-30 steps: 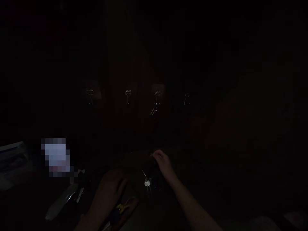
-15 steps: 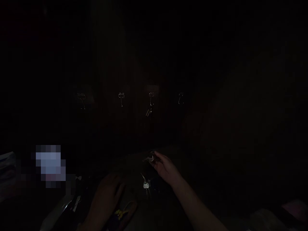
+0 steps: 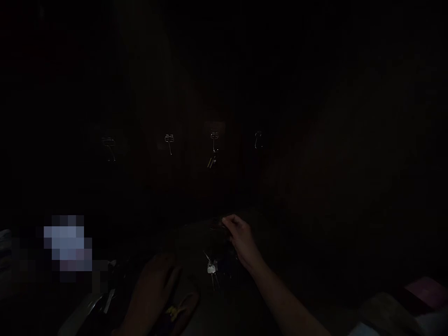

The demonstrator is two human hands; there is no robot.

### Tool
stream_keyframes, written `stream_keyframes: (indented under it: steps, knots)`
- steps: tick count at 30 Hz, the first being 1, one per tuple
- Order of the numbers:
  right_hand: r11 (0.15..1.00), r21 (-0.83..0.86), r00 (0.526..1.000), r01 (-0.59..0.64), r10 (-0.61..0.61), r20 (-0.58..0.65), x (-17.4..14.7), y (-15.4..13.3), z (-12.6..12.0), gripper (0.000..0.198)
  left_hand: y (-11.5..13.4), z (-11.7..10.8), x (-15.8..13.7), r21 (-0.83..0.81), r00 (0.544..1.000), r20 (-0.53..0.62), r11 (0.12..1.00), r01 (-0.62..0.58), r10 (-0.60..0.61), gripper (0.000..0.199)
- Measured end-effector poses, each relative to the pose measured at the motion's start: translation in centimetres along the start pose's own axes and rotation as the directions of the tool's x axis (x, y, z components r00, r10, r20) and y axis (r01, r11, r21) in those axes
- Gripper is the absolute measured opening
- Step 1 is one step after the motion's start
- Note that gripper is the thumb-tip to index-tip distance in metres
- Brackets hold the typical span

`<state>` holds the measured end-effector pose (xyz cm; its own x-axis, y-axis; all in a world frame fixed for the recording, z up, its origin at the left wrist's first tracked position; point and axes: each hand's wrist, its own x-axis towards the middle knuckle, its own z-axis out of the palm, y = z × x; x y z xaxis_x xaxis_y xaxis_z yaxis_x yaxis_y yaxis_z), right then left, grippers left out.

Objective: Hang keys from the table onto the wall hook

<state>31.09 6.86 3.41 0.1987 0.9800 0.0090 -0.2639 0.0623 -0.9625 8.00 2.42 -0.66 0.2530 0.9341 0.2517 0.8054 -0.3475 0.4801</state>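
Observation:
The scene is very dark. My right hand (image 3: 240,238) reaches forward over a dim surface, fingers curled near something small and dark that I cannot make out. A bunch of keys (image 3: 211,268) lies on the surface just left of my right wrist. My left hand (image 3: 154,289) rests flat and low, fingers spread, next to a yellow-marked object (image 3: 174,311). Whether the right hand grips anything is hidden by the dark.
Several metal hooks (image 3: 169,140) hang in a row on the dark wall ahead; one hook (image 3: 214,140) carries keys (image 3: 211,162). A pale long object (image 3: 87,305) lies at lower left. A pinkish thing (image 3: 425,287) sits at lower right.
The view has drifted slightly right and up. My right hand's fingers, half open half a second ago, have curled again near the same spot. The left hand stays put.

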Motion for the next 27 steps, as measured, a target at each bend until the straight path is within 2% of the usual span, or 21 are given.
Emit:
stream_keyframes:
  steps: [10, 17, 22, 27]
  knots:
    - [0.979, -0.155, 0.99, 0.135, -0.129, 0.047, 0.1, 0.0, 0.1, 0.026, -0.1, 0.0, 0.0, -0.015, 0.999, 0.008, 0.999, 0.037, -0.036, 0.027]
    - [0.913, -0.301, 0.961, 0.275, -0.267, 0.069, 0.5, -3.6, 0.8, 0.024, -0.5, 0.2, 0.2, -0.027, 1.0, 0.01, 0.999, 0.03, -0.029, 0.026]
    - [0.836, -0.322, 0.894, 0.444, -0.44, 0.088, 2.2, -7.3, 1.7, 0.022, -0.3, 0.3, -0.7, -0.063, 0.997, -0.022, 0.995, 0.076, -0.078, 0.029]
    - [0.772, -0.317, 0.83, 0.551, -0.547, 0.11, 3.9, -10.5, 2.9, 0.021, 0.1, 0.3, -1.7, -0.07, 0.997, -0.043, 0.996, 0.06, -0.063, 0.033]
